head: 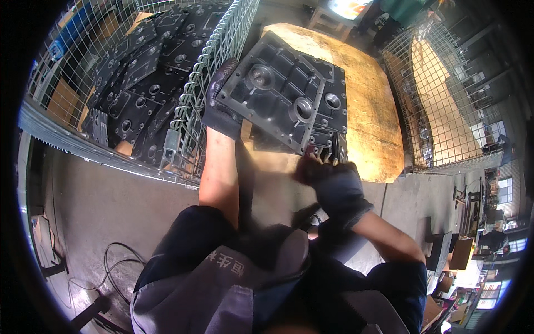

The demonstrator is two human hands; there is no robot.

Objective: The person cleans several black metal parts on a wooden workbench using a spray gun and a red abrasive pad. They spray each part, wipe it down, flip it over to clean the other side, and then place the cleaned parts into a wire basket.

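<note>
My left hand (223,96), in a dark glove, grips the left edge of a dark cast metal plate (277,89) with machined round openings. That plate is tilted above other dark metal plates (336,102) at the edge of a wooden board. My right hand (333,179), gloved and blurred, is closed just below the plate's lower corner, around a tool with a dark red part (309,151); its kind is hard to tell.
A wire mesh cage (204,79) at the left holds many similar metal plates (139,100). The worn wooden board (373,121) lies ahead. Another wire mesh cage (450,154) stands at the right. A cable (108,267) lies on the floor at lower left.
</note>
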